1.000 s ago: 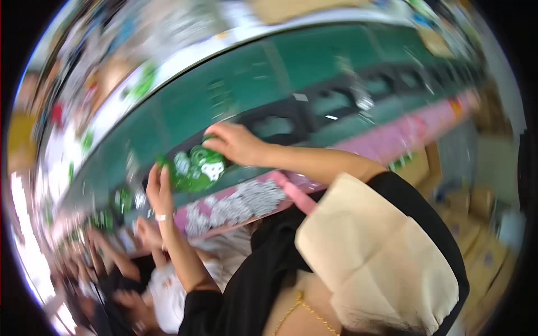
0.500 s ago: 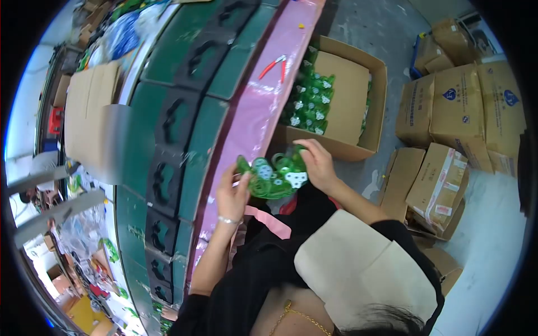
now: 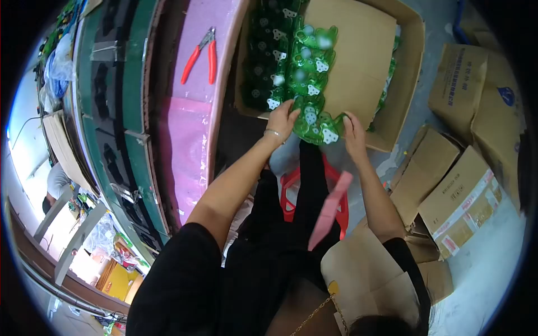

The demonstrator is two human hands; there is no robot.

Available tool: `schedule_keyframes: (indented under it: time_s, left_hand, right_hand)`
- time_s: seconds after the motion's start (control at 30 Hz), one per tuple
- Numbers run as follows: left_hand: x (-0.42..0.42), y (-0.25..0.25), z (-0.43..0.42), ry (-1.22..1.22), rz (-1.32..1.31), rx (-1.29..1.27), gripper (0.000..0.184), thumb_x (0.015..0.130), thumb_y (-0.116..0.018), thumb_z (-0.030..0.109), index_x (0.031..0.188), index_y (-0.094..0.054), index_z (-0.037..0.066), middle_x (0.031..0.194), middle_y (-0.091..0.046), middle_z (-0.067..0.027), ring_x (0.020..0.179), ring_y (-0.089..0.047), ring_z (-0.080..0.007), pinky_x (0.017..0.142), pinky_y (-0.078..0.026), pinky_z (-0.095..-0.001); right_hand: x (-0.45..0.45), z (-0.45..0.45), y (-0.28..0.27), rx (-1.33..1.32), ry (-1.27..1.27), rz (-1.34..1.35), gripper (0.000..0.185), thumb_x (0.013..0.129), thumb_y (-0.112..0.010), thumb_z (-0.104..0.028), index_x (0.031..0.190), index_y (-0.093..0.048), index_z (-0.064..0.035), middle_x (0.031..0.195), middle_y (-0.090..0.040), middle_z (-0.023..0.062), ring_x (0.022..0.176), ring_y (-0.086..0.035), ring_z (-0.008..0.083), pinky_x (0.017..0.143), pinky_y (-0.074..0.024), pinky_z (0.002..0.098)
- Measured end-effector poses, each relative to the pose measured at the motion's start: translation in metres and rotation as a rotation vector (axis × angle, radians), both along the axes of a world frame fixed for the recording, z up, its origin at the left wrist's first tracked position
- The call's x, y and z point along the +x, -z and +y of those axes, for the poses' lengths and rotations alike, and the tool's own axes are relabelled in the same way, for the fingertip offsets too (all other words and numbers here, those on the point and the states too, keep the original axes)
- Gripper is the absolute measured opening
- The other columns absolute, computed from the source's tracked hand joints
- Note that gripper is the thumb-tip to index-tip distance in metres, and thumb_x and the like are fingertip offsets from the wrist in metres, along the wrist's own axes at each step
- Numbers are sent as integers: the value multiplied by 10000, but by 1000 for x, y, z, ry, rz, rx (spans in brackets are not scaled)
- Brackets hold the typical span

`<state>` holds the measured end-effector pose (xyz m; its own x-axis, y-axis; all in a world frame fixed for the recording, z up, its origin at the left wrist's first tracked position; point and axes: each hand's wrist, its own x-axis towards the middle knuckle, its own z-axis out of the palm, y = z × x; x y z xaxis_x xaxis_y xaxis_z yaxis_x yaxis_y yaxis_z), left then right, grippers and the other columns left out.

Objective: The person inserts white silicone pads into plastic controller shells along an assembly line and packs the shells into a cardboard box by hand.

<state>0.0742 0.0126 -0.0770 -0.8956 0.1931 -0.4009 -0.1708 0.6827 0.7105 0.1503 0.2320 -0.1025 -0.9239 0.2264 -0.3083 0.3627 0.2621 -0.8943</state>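
Note:
A see-through green plastic shell [image 3: 315, 126], curved somewhat like a game controller, with pale round parts and a white patch, is held between my two hands. My left hand [image 3: 281, 120] grips its left end, fingers closed. At the right end, my right hand [image 3: 354, 134] pinches the edge. Just beyond, the open cardboard box [image 3: 413, 61] holds rows of similar green shells [image 3: 315, 63] beside a brown cardboard sheet [image 3: 353, 39]. The held shell is at the box's near edge; whether it touches the shells inside I cannot tell.
Red-handled pliers [image 3: 200, 56] lie on the pink-covered bench [image 3: 188, 131] at left. Beyond it runs a green conveyor [image 3: 84, 112] carrying black trays [image 3: 106, 84]. Cardboard boxes [image 3: 457, 190] stand at right. A red stool [image 3: 343, 210] is beneath me.
Both hands have carried the green shell away from above my lap to the near edge of the box. The view has turned towards the box.

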Motion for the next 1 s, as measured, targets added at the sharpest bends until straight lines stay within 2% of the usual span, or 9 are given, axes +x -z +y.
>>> schedule_keyframes:
  time_s: [0.03, 0.13, 0.23, 0.33, 0.53, 0.63, 0.73, 0.83, 1.0]
  left_hand:
    - [0, 19, -2, -23, -24, -31, 337, 813, -592, 179, 1076, -538, -26, 1012, -589, -217, 923, -590, -325, 787, -465, -349]
    - [-6, 54, 2, -86, -67, -130, 332, 819, -572, 183, 1080, -537, -19, 1028, -581, -215, 945, -570, -339, 802, -458, -376]
    - [-4, 78, 9, -124, -51, -227, 324, 827, -543, 170, 1094, -525, -14, 1048, -571, -217, 967, -548, -357, 819, -447, -405]
    - [3, 94, 13, -129, -12, -287, 328, 842, -519, 184, 1107, -522, -8, 1039, -568, -232, 956, -544, -380, 819, -439, -416]
    - [-11, 111, 18, -182, -16, -269, 319, 844, -510, 159, 1119, -510, -3, 1045, -562, -234, 956, -540, -381, 818, -439, -416]
    - [-9, 116, 17, -173, 25, -271, 315, 845, -501, 142, 1116, -502, -18, 1049, -559, -231, 941, -544, -385, 810, -444, -417]
    - [-5, 118, 18, -131, 14, -320, 337, 849, -469, 114, 1155, -458, -29, 1050, -547, -248, 934, -540, -400, 809, -445, -427]
    - [-6, 108, 24, -81, -174, -419, 432, 831, -442, 77, 1230, -350, -59, 1062, -518, -290, 932, -536, -417, 812, -446, -441]
    - [-1, 93, 35, -104, -179, -459, 575, 789, -436, 51, 1289, -191, -93, 1106, -463, -342, 948, -530, -434, 818, -447, -453]
  right_hand:
    - [-3, -4, 21, -36, 10, -14, 294, 913, -455, -232, 1069, -540, 2, 1001, -576, 147, 953, -543, 257, 842, -398, 301]
    - [-14, -12, 69, -94, 27, -184, 344, 924, -455, -273, 1083, -544, 19, 933, -599, 87, 922, -530, 163, 852, -389, 267]
    - [-18, -16, 100, -120, 54, -197, 356, 926, -452, -290, 1092, -545, 12, 839, -578, 38, 766, -518, 116, 714, -421, 236]
    - [-18, -16, 114, -122, 57, -199, 352, 921, -448, -297, 1082, -547, -1, 988, -601, 159, 925, -558, 230, 837, -408, 301]
    - [-33, -15, 127, -198, 103, -324, 351, 921, -454, -291, 1092, -544, 1, 1014, -597, 160, 948, -552, 217, 847, -405, 295]
    - [-28, -20, 129, -127, 72, -137, 340, 916, -465, -278, 1096, -544, 0, 1039, -589, 157, 965, -547, 225, 858, -400, 294]
    - [-24, -21, 130, -94, 39, -160, 336, 914, -471, -270, 1103, -540, -1, 1056, -580, 156, 976, -541, 227, 868, -396, 294]
    - [-24, -21, 129, -177, 55, -233, 345, 915, -470, -273, 1113, -532, 2, 1061, -576, 161, 986, -537, 229, 879, -389, 298]
    - [-27, -24, 122, -260, 34, -303, 356, 908, -480, -285, 1140, -522, -17, 1003, -574, 131, 860, -540, 180, 740, -441, 267]
